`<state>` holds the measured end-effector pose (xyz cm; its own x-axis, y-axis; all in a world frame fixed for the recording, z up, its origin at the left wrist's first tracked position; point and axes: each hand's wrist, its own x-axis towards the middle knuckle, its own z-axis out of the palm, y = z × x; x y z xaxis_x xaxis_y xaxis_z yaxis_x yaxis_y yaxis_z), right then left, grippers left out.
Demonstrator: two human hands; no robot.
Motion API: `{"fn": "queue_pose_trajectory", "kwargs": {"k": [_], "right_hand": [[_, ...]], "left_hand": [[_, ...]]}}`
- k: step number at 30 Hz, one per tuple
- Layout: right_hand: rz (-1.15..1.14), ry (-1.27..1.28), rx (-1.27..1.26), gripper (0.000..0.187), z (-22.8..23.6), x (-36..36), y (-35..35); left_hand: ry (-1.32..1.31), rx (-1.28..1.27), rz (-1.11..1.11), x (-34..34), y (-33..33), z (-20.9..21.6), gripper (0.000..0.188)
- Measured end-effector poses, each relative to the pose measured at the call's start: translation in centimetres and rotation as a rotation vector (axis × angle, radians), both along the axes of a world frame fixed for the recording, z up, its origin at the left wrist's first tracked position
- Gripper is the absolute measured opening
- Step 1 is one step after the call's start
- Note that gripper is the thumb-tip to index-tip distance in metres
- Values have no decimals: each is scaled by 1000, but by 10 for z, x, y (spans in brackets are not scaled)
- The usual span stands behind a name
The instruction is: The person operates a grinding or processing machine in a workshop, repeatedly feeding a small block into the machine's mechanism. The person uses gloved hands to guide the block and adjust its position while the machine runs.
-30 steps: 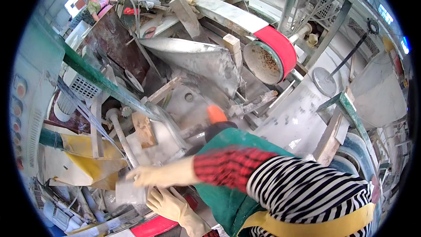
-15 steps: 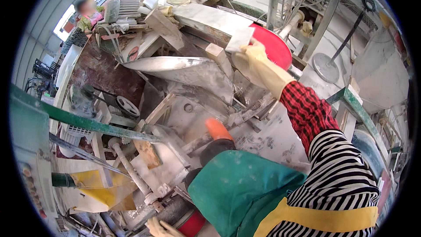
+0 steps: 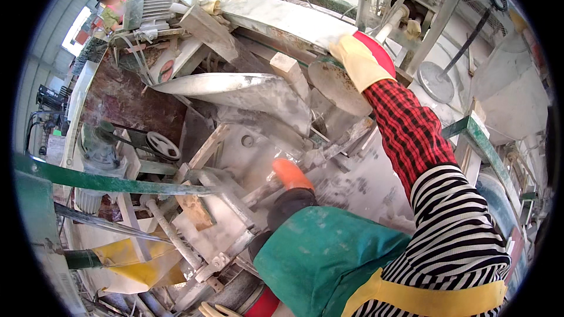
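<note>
My right hand, in a cream rubber glove, reaches out to the far right of centre. It is over the edge of a red round thing and at the end of a long white ledge. Its fingertips point down and away, so I cannot make out whether they hold anything. Just below the glove is a dusty, rust-stained disc. At the bottom edge only the gloved fingers of my left hand show. They are stretched and apart, beside a red drum-like thing with a grey band.
A bent metal sheet and a wood block lie ahead. A green bar crosses at left, near a belt pulley. My orange-toed boot is below. A person is at the far left.
The white flat piece that my right hand held has gone from sight. That hand has moved slightly and covers more of the red round thing. My left hand has sunk lower at the bottom edge.
</note>
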<state>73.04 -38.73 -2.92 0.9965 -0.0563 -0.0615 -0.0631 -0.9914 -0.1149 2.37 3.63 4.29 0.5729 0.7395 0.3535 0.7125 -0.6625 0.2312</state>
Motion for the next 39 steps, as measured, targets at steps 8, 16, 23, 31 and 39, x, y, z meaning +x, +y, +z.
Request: {"fn": "queue_pose_trajectory", "kwargs": {"k": [8,16,23,31,39], "right_hand": [[528,208,527,48,66,-156,209],[298,819,1620,50,-71,-356,394],[361,492,1662,55,-64,-360,376],[-203,-86,1148,67,-56,-279,9],[-792,52,-92,60,16,-482,-304]], "left_hand": [[111,68,32,7,-4,11,42],[229,253,-7,9,-12,15,42],[353,195,98,-1,-15,-1,48],[238,304,-96,-17,-11,-25,46],[248,410,-123,12,-44,0,46]]}}
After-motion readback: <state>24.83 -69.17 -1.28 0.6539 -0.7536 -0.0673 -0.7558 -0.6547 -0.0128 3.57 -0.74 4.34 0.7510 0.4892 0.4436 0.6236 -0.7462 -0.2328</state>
